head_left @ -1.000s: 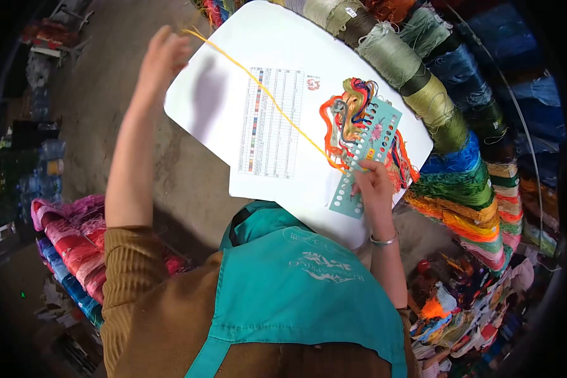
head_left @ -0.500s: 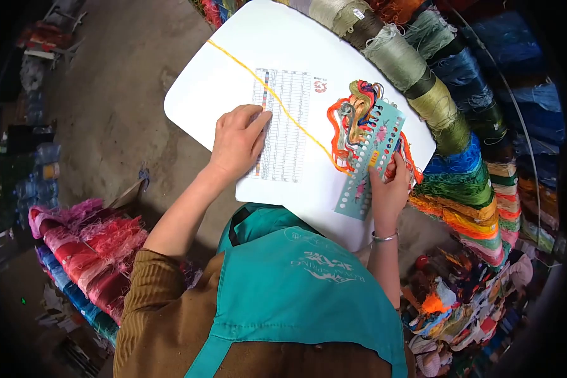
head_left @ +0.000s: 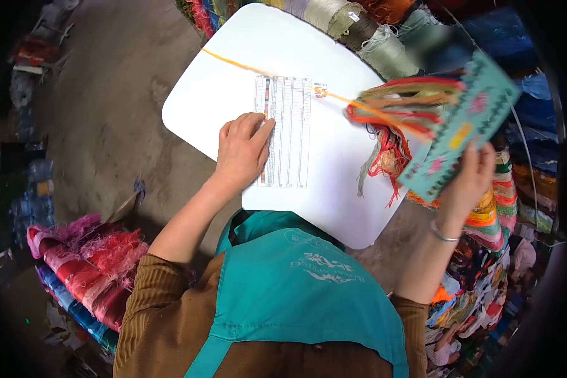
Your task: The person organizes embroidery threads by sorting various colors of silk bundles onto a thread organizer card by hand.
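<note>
My right hand grips the lower edge of a teal floss card with holes along its sides and pink flowers. The card is tilted above the right edge of the white board, slightly blurred. Red, tan and green embroidery threads trail from it leftwards to the board. One long yellow thread stretches from the card across the board to its far left edge. My left hand lies on a printed colour chart, fingers extended beside its column of coloured squares.
Large spools of grey-green thread line the board's far edge. Hanks of orange and green yarn hang at the right, above a heap of mixed thread. Pink and red skeins are at lower left, beside the concrete floor.
My right hand has lifted the floss card off the board and carried it up and right. Its threads have spread out, and the yellow thread has shifted. My left hand has barely moved.
</note>
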The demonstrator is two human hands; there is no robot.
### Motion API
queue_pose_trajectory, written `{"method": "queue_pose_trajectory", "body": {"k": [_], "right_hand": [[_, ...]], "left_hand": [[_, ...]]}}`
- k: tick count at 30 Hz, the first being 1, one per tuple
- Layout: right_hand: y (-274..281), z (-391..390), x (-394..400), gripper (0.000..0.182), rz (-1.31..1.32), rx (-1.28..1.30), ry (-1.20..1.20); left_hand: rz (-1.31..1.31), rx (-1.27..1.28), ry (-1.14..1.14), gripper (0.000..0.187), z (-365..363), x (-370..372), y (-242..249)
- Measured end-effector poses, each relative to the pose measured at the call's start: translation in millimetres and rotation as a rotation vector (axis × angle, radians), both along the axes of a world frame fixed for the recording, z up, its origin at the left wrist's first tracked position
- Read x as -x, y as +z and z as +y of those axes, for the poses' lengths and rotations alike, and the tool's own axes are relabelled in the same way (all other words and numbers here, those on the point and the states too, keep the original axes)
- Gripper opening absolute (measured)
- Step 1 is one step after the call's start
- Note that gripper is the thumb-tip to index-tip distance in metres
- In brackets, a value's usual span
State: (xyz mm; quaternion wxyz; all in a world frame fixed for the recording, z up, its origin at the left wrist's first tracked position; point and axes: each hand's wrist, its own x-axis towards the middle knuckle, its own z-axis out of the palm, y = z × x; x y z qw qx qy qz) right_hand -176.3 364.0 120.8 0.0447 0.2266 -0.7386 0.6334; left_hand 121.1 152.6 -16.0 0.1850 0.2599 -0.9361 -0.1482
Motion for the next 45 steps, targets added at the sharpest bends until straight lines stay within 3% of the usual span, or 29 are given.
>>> {"method": "queue_pose_trajectory", "body": {"k": [4, 6, 9, 12, 15, 18, 19, 21, 29, 37, 45], "right_hand": [[71, -14, 15, 0.018, 0.106, 0.259, 0.067], [77, -21, 18, 0.018, 0.126, 0.262, 0.146], [48, -36, 9, 0.02, 0.064, -0.009, 0.115], [-18, -24, 5, 0.023, -0.239, -0.109, 0.266], [-95, 1, 21, 0.026, -0.27, -0.363, 0.361], [-118, 25, 28, 0.028, -0.228, -0.548, 0.389], [-112, 27, 27, 0.03, -0.314, -0.483, 0.394], [-120, 39, 41, 0.032, -0.207, -0.368, 0.401], [-55, 169, 92, 0.017, -0.222, -0.233, 0.412], [103, 299, 225, 0.013, 0.219, 0.132, -0.053], [231, 366, 325, 0.016, 0.474, 0.335, -0.261]], "left_hand": [[0.004, -0.025, -0.015, 0.041, 6, -3, 2], [0.002, -0.026, -0.012, 0.041, 10, -2, 2], [-0.001, -0.031, 0.007, 0.041, 20, -3, 3], [0.021, -0.027, 0.034, 0.04, 34, -4, 4], [0.031, -0.023, 0.067, 0.04, 50, -2, 4], [0.015, -0.011, 0.109, 0.042, 74, 1, 5], [0.012, 0.002, 0.132, 0.042, 80, 2, 7], [0.01, 0.038, 0.171, 0.042, 97, 7, 11], [0.023, 0.07, 0.336, 0.044, 192, 36, 1], [0.063, 0.142, 0.357, 0.044, 219, 43, -15], [0.023, 0.149, 0.348, 0.034, 204, 34, -27]]}}
